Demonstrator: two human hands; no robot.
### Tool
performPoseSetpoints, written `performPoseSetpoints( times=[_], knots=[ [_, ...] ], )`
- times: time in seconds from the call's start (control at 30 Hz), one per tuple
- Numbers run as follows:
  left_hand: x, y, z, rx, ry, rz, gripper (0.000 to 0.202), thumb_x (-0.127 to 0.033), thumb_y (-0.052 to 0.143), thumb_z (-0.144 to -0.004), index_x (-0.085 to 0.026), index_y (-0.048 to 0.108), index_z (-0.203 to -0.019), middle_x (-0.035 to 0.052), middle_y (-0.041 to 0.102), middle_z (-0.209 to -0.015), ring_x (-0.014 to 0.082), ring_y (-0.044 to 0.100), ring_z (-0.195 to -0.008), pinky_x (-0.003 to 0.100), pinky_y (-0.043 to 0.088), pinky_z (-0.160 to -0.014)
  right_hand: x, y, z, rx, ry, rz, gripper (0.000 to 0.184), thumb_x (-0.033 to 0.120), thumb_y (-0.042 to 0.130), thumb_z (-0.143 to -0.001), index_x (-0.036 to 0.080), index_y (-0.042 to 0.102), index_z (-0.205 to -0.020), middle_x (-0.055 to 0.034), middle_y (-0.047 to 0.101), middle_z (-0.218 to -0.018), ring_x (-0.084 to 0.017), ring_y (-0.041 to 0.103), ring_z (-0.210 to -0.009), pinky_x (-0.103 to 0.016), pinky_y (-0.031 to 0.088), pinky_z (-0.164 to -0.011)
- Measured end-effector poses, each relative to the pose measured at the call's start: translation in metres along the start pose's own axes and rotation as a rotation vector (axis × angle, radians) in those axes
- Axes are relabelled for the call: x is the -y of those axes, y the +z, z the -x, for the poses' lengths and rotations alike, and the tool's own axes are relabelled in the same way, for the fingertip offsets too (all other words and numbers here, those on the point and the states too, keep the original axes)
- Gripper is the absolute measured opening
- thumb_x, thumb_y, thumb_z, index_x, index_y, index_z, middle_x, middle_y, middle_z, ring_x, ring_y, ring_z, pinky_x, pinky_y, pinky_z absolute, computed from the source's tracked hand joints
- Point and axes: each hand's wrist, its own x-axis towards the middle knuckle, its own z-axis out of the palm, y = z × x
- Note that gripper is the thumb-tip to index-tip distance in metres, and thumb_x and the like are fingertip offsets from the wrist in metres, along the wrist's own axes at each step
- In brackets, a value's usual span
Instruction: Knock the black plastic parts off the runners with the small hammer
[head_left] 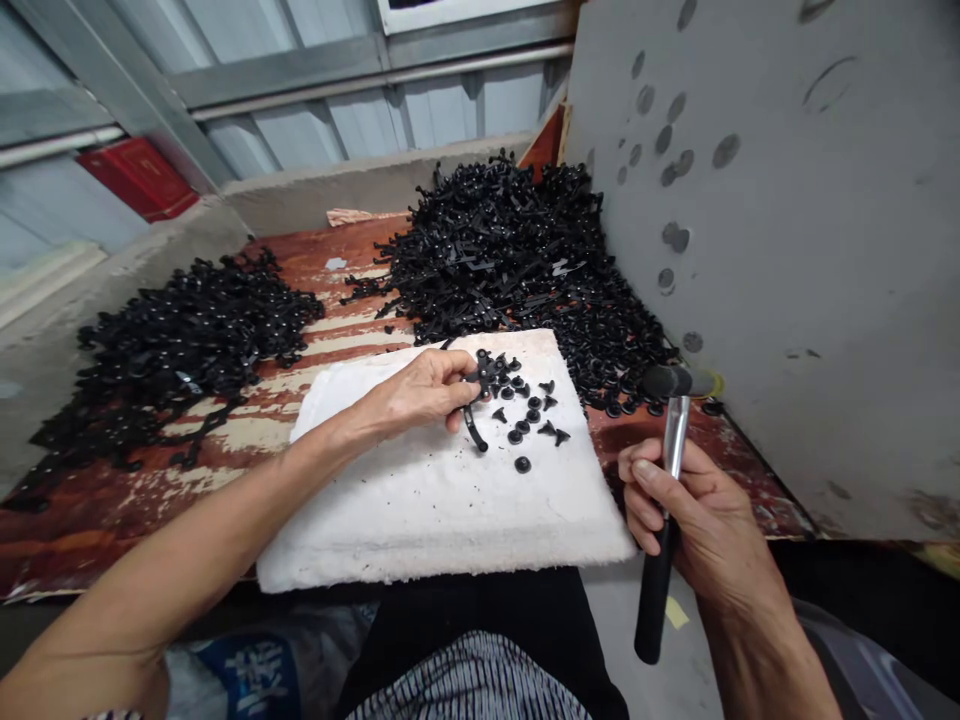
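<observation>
My left hand (427, 388) is closed on a black curved plastic part (474, 428), held just over a white cloth pad (375, 510). Small black mushroom-shaped pieces (533, 408) lie scattered on the pad to the right of those fingers. Out past the pad's right edge, my right hand (686, 500) grips a mallet (677, 440) by its metal shaft, fingers wrapped round it. The mallet stands nearly upright with its dark head at the top and the black handle end hanging below the hand.
A large heap of black plastic parts (495, 250) lies behind the pad, and another heap (195, 340) lies to the left on the worn red-brown tabletop (330, 320). A grey panel (787, 250) stands along the right side. A red box (139, 178) sits back left.
</observation>
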Motion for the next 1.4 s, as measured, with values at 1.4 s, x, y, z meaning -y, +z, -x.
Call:
performPoseSetpoints(
  times=[1.4],
  knots=[
    [0.020, -0.012, -0.008, 0.078, 0.043, 0.171, 0.006, -0.020, 0.058, -0.083, -0.014, 0.059, -0.082, -0.0018, 0.056, -0.055, 0.0059, 0.048, -0.042, 0.017, 0.030, -0.038, 0.004, 0.004, 0.002, -0.048, 0.017, 0.066, 0.023, 0.035, 0.083, -0.066, 0.022, 0.066, -0.074, 0.0020, 0.057, -0.066, -0.004, 0.042, -0.036, -0.015, 0.036, -0.026]
  ],
)
